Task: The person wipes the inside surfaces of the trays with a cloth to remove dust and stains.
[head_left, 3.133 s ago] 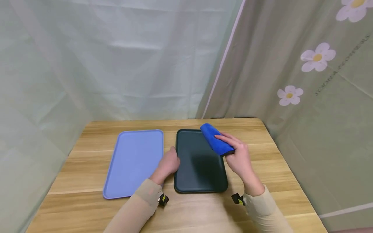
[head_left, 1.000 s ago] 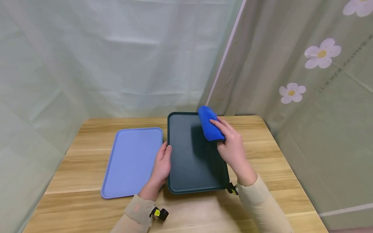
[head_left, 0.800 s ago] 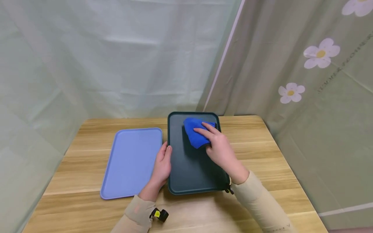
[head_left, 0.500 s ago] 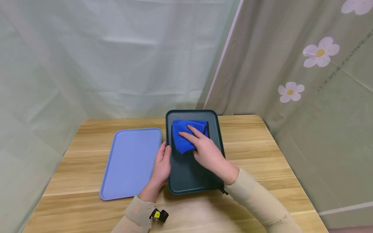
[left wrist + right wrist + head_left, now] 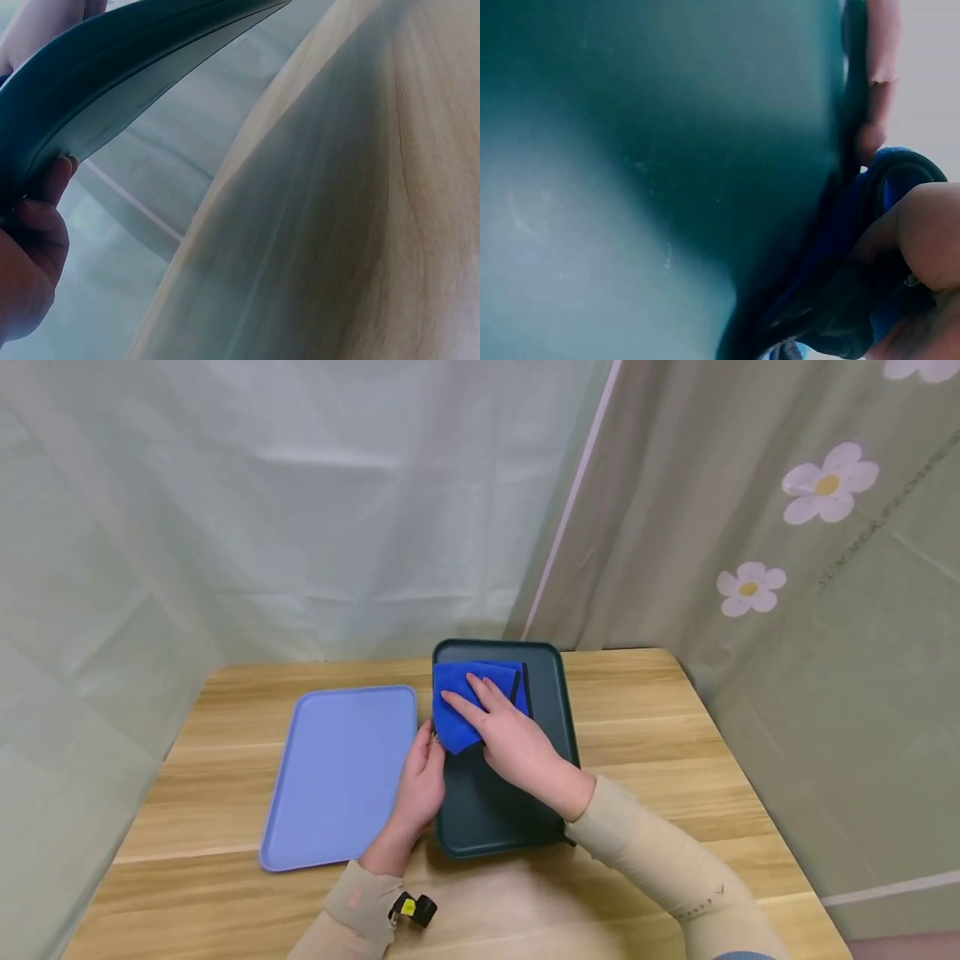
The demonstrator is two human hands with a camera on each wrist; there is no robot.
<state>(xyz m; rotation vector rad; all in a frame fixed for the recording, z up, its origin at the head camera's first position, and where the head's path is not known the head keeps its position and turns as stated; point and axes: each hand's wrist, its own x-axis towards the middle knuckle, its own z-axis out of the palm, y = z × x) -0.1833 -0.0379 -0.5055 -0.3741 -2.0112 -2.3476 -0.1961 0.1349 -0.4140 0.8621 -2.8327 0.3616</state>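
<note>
My left hand (image 5: 422,781) grips the left rim of a dark green tray (image 5: 495,814). In the left wrist view the tray (image 5: 112,82) is tilted above the table, and fingertips show at its underside. On the tray's upper left part lies a blue cloth (image 5: 453,727) with black edging. My right hand (image 5: 517,743) holds this cloth against the tray, its fingers spread over the top. In the right wrist view, the thumb side of the right hand (image 5: 937,232) is against bunched cloth (image 5: 840,292); part of the grip is hidden.
A light blue tray (image 5: 341,777) lies flat on the wooden table (image 5: 660,735), left of my left hand. Pale curtains (image 5: 337,527) hang behind the table, and a flower-printed curtain (image 5: 832,652) hangs on the right.
My left hand has taken hold of the dark green tray and raised it off the table. My right hand has brought the cloth down onto it and slid it left to the rim.
</note>
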